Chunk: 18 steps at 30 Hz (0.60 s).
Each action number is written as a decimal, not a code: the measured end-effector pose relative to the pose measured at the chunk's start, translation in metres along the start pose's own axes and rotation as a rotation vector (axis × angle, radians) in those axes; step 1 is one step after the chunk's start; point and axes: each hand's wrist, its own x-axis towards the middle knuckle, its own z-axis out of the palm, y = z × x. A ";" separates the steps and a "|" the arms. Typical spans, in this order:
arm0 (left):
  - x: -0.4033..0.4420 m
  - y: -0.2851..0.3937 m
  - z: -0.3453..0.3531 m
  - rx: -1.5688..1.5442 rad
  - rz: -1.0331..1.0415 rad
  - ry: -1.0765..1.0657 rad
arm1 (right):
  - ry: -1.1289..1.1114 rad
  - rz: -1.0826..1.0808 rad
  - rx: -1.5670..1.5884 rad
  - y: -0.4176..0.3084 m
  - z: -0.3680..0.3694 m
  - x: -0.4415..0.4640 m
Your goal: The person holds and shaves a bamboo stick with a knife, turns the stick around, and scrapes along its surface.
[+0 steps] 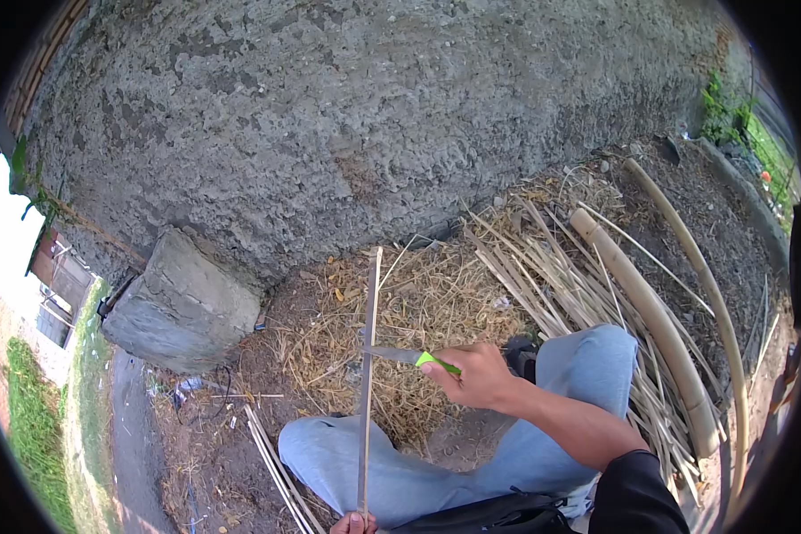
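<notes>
A knife with a bright green handle is in my right hand, its fingers wrapped round the handle. The blade points left and meets a long thin bamboo strip around its middle. At the bottom edge of the view, my left hand grips the strip's lower end. The strip stands nearly vertical in the view, in front of my bent legs, and its pale upper end lies over the shavings on the ground. Part of my left hand is cut off by the frame.
Shavings cover the ground before me. Split strips and thick bamboo poles lie at right. A concrete block stands left against a rough wall. A few strips lie lower left.
</notes>
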 end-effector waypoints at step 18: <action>0.001 -0.030 -0.011 -0.094 -0.035 -0.093 | 0.202 -0.144 -0.077 0.010 -0.011 0.011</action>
